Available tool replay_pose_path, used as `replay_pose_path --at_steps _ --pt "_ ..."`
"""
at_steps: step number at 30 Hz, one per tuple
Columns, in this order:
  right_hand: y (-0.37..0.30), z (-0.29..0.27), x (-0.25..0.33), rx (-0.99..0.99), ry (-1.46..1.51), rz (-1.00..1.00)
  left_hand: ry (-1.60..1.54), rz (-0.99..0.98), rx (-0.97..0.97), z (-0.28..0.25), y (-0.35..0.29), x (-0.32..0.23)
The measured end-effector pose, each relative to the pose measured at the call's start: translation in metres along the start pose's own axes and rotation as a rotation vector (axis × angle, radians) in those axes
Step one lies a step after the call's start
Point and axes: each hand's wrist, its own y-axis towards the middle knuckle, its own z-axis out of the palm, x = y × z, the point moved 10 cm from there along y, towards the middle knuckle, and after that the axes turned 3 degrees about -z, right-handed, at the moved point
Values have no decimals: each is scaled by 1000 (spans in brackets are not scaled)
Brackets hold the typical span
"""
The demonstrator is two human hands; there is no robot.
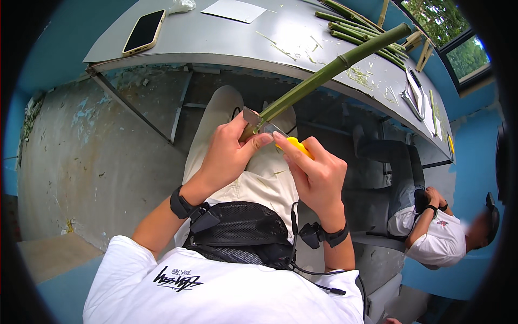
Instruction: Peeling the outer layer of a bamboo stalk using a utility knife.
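A long green bamboo stalk (307,86) slants from my lap up over the table edge to the right. My left hand (224,155) is closed round its near end. A small grey flat piece (251,115) shows by the left fingertips; its kind is unclear. My right hand (322,175) grips a yellow-handled utility knife (295,146), its metal blade pointing left against the bamboo near my left thumb. The two hands almost meet above my thighs. Where exactly the blade's edge touches is hard to make out.
On the grey table (189,46) lie a phone (144,32), white paper (233,10), thin green shavings (360,77), several bamboo stalks (356,29) and a metal-framed tool (414,96). At the right sits another person (437,232). Black cables (294,227) hang beside my right wrist.
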Motion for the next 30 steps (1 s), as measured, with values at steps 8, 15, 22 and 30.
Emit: replay_pose_path --at_steps 8,15,22,30 --pt "-2 2 0 -27 2 16 117 41 -86 -7 1 -5" --pt "-3 3 0 -54 -2 49 252 83 -198 -15 6 -6" --pt "-5 10 -1 -39 -8 72 305 -15 -122 -12 6 13" --pt "-2 6 -7 -47 -4 81 -168 -1 90 3 14 18"
